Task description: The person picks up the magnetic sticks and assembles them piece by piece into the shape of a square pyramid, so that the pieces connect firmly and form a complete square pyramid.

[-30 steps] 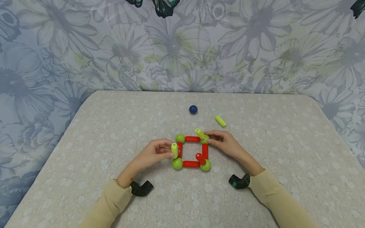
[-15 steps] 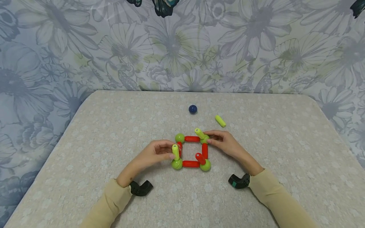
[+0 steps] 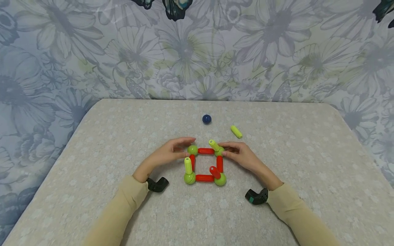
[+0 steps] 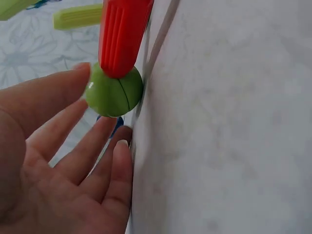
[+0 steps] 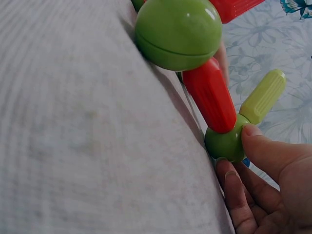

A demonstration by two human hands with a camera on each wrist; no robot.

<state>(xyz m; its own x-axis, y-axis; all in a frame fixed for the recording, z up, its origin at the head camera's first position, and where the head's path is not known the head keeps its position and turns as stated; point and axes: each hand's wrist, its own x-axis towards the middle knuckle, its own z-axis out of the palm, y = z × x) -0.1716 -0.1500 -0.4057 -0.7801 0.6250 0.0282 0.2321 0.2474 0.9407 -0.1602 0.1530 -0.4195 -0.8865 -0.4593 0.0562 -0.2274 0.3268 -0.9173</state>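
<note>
A square of red sticks (image 3: pixel 204 178) and green balls lies on the table. My left hand (image 3: pixel 167 151) is at the far-left green ball (image 3: pixel 193 149), thumb and fingers spread around it; in the left wrist view the thumb tip is right at the ball (image 4: pixel 114 95). With thumb and fingertips, my right hand (image 3: pixel 241 153) pinches the far-right green ball (image 5: pixel 226 143), which carries an upright yellow-green stick (image 5: pixel 263 96). Another yellow-green stick (image 3: pixel 188 165) stands on the near-left ball (image 3: pixel 189 178). From the near-right ball (image 3: pixel 220 180) rises a red stick (image 3: pixel 214 172).
Behind the square, a dark blue ball (image 3: pixel 207 119) lies on the cloth-covered table (image 3: pixel 277 136). A loose yellow-green stick (image 3: pixel 236 132) lies to its right. Flowered wall covering borders the far table edge.
My left hand has set the yellow-green stick upright on the near-left ball, let go of it, and moved away to the far-left ball. The right hand keeps its place.
</note>
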